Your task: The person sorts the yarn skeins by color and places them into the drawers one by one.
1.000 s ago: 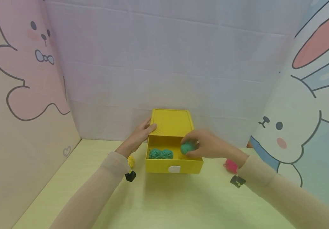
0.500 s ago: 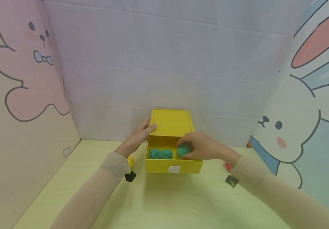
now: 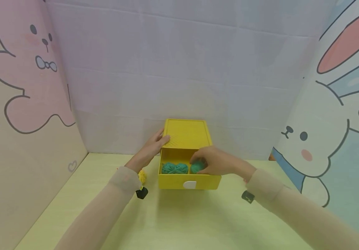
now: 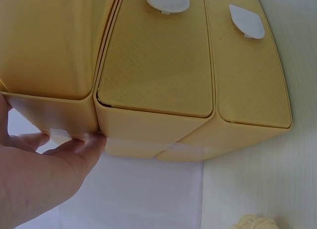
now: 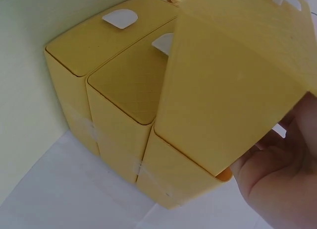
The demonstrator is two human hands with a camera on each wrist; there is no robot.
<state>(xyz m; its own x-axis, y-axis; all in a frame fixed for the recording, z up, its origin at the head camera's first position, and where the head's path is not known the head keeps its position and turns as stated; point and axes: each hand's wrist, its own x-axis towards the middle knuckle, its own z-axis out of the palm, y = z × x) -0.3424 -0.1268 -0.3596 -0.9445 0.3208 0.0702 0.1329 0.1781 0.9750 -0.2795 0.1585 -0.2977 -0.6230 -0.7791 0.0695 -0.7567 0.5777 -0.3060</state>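
At the left of the scene, a wall panel bears a pink cartoon figure and meets the pale table. Next to the right, a yellow yarn bundle lies on the table, partly covered by the left sleeve. The left hand grips the left edge of the yellow drawer unit, thumb on the top face and fingers against the left side. The top drawer is pulled out toward the near side; its front carries a white tab. Two lower drawers, each with a white tab, are closed, as the left wrist view shows. Inside the top drawer, a green yarn skein lies at left; just right of it is the green yarn ball, held between the thumb and fingers of the right hand. At far right, a second panel bears a white cartoon rabbit.
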